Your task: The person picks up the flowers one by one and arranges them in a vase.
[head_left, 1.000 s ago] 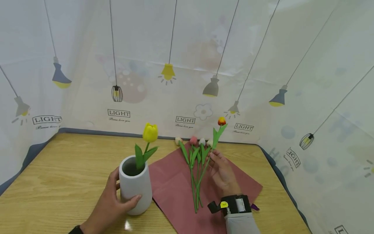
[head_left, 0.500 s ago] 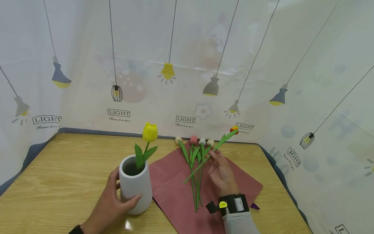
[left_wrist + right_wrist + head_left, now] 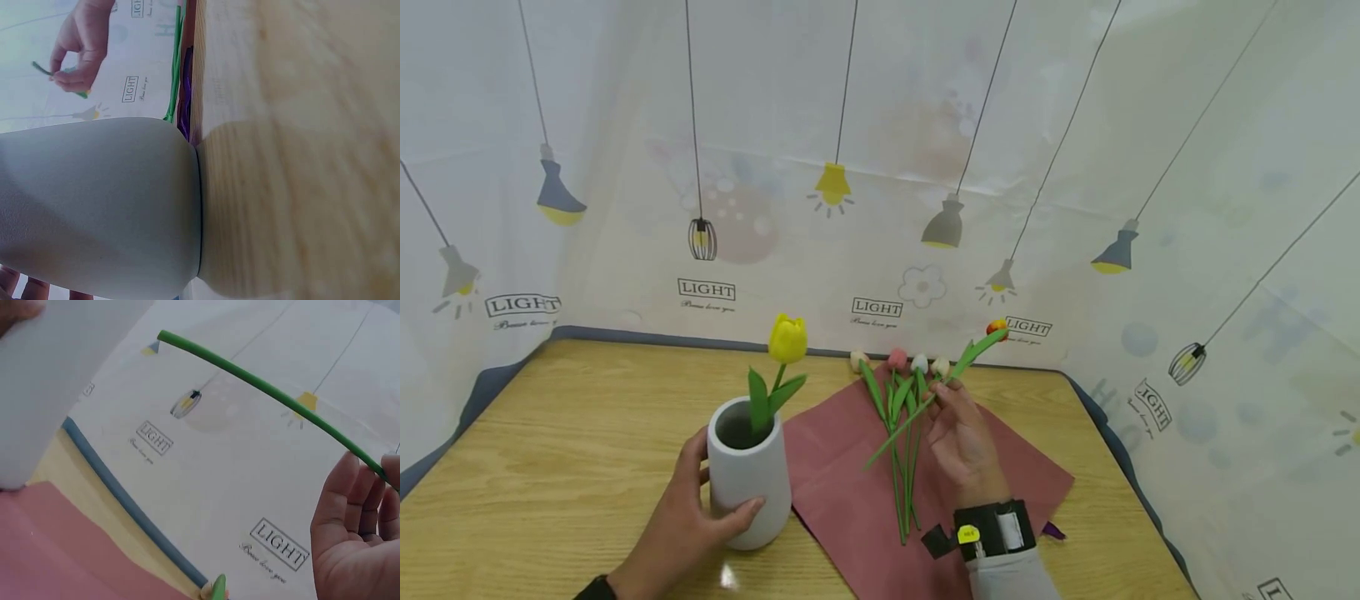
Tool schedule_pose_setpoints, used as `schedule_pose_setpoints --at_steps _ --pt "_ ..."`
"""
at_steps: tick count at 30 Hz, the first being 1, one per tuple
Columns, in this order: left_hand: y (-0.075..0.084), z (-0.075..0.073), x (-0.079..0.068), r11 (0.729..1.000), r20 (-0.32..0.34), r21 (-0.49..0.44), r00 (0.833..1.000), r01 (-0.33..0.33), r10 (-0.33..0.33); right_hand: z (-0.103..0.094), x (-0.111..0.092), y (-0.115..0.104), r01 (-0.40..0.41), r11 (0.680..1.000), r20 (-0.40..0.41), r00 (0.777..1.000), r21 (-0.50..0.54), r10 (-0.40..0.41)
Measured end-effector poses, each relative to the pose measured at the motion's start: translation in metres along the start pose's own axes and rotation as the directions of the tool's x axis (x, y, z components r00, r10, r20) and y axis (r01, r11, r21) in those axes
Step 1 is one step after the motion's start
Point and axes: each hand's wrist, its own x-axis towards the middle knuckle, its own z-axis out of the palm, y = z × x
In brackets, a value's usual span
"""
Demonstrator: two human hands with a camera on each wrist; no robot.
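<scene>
A white vase [image 3: 748, 492] stands upright on the table, with one yellow tulip [image 3: 787, 339] leaning in its mouth. My left hand [image 3: 692, 512] grips the vase low on its left side, thumb across the front. In the left wrist view the vase [image 3: 106, 200] fills much of the picture. My right hand [image 3: 964, 437] pinches the green stem of an orange-red tulip [image 3: 997, 330], raised and tilted, its bloom at upper right. The stem's lower end points left toward the vase, and the right wrist view shows the bare stem [image 3: 250, 378] up close.
Several tulips with pink and pale blooms [image 3: 897, 360] lie on a dusty-red sheet of wrapping paper [image 3: 850, 517], right of the vase. A bit of purple ribbon [image 3: 1054, 531] pokes out at its right. A lamp-printed curtain [image 3: 820, 242] borders the wooden table [image 3: 587, 433].
The orange-red tulip has been lifted off the others and tipped from near upright to a slant, its stem end swinging left. The right hand has shifted slightly left; the left hand keeps holding the vase.
</scene>
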Motion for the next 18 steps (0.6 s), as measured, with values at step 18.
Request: schedule_pose_setpoints --at_steps 18 --pt "-0.003 0.001 0.001 1.000 -0.004 -0.012 1.000 0.022 -0.022 0.056 0.006 0.012 0.023 0.988 0.045 0.999 0.153 -0.030"
